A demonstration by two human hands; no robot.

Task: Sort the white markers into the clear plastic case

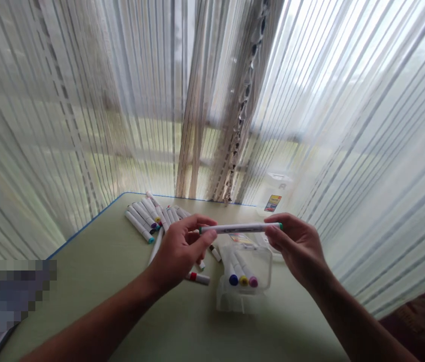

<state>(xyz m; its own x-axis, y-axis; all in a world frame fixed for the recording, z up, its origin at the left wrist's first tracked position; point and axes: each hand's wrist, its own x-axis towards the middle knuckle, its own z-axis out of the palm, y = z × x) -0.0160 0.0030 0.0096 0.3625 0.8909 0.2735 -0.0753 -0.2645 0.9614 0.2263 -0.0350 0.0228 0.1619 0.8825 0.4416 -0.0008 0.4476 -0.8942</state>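
A white marker with green ends [240, 228] is held level above the table between both hands. My left hand [182, 244] pinches its left end between thumb and fingers. The right end is gripped the same way by my right hand [297, 244]. Below it sits a clear plastic case [265, 269] with a blue-ended, a yellow-ended and a pink-ended marker [243, 269] lying side by side inside. Partly behind my left hand, a marker with a red band [199, 278] lies on the table.
Several white markers [142, 218] lie in a loose pile at the back left of the green table [110, 296]. A clear container with a yellow label [273, 203] stands at the back right. Sheer striped curtains [152, 100] hang behind the table's blue edge.
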